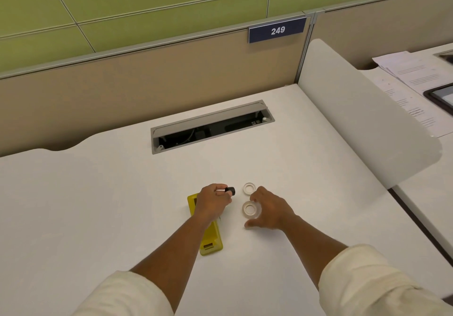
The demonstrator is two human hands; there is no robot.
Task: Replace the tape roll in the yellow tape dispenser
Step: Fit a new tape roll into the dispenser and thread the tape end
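On the white desk point(98, 193), the yellow tape dispenser point(211, 238) lies flat under the left forearm; the right hand point(267, 209) hovers spread over the nearer tape roll point(250, 208), and the left hand point(212, 199) pinches the black spindle point(230, 190). Best seated squarely through that roll's core; a thinner roll point(249, 188) lies beyond.

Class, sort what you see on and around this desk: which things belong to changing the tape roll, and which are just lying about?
Belongs to the job:
yellow tape dispenser
black spindle in the left hand
near tape ring under the open right hand
far tape ring

Just lying about:
papers
number sign 249
cable hatch
tablet
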